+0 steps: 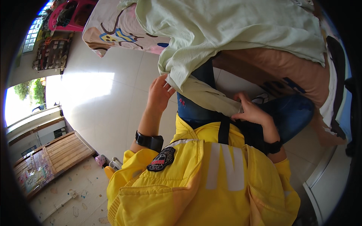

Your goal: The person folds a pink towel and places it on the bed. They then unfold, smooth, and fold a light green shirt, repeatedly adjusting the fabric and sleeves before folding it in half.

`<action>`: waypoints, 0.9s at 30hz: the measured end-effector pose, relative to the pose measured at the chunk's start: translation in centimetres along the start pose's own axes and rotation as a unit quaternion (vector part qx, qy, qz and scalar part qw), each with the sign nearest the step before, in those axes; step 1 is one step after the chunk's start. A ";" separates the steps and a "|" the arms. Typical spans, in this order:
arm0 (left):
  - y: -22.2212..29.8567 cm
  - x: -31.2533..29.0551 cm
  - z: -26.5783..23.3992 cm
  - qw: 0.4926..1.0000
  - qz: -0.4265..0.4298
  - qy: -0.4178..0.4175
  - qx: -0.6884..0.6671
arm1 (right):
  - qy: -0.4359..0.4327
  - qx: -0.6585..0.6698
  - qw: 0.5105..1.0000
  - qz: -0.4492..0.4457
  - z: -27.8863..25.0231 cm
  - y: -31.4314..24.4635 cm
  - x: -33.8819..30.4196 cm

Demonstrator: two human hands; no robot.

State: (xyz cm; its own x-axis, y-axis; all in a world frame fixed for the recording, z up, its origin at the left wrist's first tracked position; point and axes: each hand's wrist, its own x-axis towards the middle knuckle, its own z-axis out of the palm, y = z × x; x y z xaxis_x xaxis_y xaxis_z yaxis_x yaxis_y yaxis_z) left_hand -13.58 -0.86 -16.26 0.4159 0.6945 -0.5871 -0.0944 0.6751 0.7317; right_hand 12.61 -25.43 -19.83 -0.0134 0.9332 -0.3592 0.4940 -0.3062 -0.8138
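A pale green shirt (241, 28) lies spread over the bed edge ahead of me. One narrow part, which looks like its sleeve (207, 96), hangs down across my lap. My left hand (160, 92) is closed on the cloth at the upper left of this sleeve, its fingertips partly hidden by the fabric. At the sleeve's lower right end, my right hand (252, 111) pinches the fabric between thumb and fingers. Between the two hands the sleeve runs slantwise over my blue jeans (194, 109).
Under the shirt is a bed with a patterned sheet (124, 35) and a brown-pink cover (279, 66). Dark and white cloths (335, 86) hang at the right. Left stand a shoe rack (54, 52), a pink chair (71, 15), a bright doorway and a wooden door (60, 154).
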 end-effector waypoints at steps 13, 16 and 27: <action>-1.4 -2.4 2.6 0.966 0.089 0.059 0.235 | -0.225 0.242 0.928 -0.171 1.6 -3.4 -0.4; -2.4 -3.2 1.9 0.959 0.115 0.034 0.256 | -0.279 0.491 0.820 -0.095 3.0 -3.0 0.4; -4.4 -6.2 -1.1 0.974 0.117 -0.077 0.180 | 0.051 0.096 0.993 -0.042 6.7 -1.4 1.6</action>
State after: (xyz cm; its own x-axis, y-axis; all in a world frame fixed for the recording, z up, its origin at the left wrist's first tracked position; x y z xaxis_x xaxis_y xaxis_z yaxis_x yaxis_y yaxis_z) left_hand -16.76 -7.87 -16.26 0.5549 0.7546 -0.3503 0.1090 0.3515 0.9298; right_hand 6.02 -24.75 -22.35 0.0449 0.9682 -0.2461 0.3207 -0.2473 -0.9143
